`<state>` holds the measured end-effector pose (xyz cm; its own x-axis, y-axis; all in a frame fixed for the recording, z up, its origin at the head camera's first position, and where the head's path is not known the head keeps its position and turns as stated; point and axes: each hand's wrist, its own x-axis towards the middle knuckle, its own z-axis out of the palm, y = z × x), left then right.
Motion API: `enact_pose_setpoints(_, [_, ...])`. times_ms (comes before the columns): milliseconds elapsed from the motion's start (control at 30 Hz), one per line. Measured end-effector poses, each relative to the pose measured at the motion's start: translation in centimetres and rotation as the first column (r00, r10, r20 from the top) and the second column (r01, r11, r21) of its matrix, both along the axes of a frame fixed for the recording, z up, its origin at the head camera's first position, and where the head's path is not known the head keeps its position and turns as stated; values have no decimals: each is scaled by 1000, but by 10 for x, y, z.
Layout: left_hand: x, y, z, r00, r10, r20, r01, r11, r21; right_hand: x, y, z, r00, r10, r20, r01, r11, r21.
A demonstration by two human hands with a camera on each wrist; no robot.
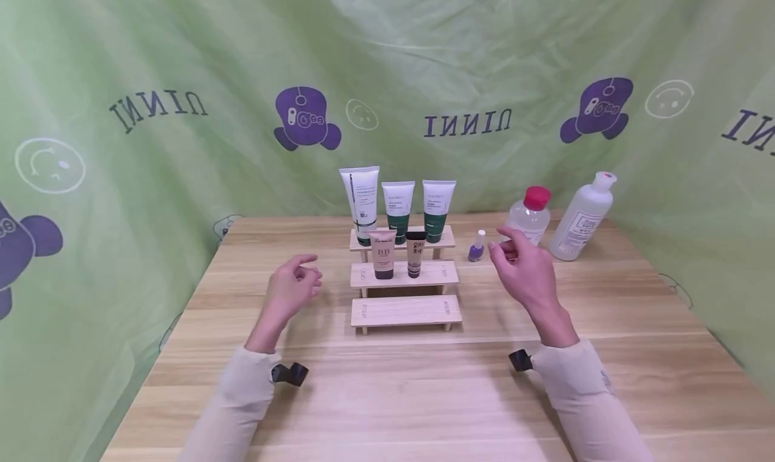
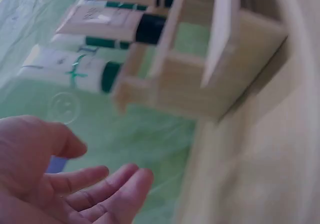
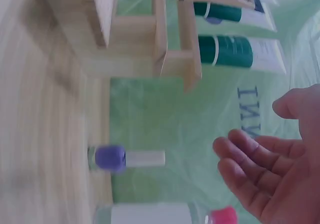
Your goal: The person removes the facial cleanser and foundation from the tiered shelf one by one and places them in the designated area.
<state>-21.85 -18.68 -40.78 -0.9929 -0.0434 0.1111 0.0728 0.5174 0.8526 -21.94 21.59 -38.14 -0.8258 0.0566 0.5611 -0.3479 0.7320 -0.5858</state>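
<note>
Green printed cloth backs the wooden worktop (image 1: 424, 395); the left hand (image 1: 293, 284) hovers empty, fingers relaxed, beside the stepped rack (image 1: 404, 277); the right hand (image 1: 521, 267), loose and empty, hangs near the purple nail polish (image 1: 477, 247).

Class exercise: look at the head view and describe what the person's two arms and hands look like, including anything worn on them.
Both hands, the left hand and the right hand, are bare, without gloves. Each arm wears a long, pale cream sleeve reaching the wrist. A small black clip-like device sits at each cuff.

Tubes (image 1: 399, 210) on stepped rack (image 1: 404, 277); small bottle (image 1: 477, 247) right; two bottles (image 1: 554, 216) behind.
</note>
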Motion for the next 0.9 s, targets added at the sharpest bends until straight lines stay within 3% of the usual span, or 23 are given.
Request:
enact_pose_setpoints(100, [-1,13,-10,993,-14,118,5,997,75,-1,-11,1,997,73,20,-70,993,-92])
enact_pose_setpoints(300, [3,37,-33,964,-77,253,43,990,137,-4,-40,0,969,230,91,-210,958,-194])
enact_pose_setpoints(500, [6,49,-42,968,-72,240,29,984,175,-7,-64,-3,929,353,115,-317,915,-249])
enact_pose_setpoints(633, [7,51,-42,975,-74,208,57,995,86,-11,-75,-6,906,405,125,-359,890,-280])
enact_pose_setpoints(767, [8,53,-45,982,-69,178,67,998,13,-13,-84,-8,893,426,146,-378,885,-272])
enact_pose_setpoints(900, [8,54,-47,981,-76,180,65,996,63,-17,-89,-10,890,425,166,-379,892,-247])
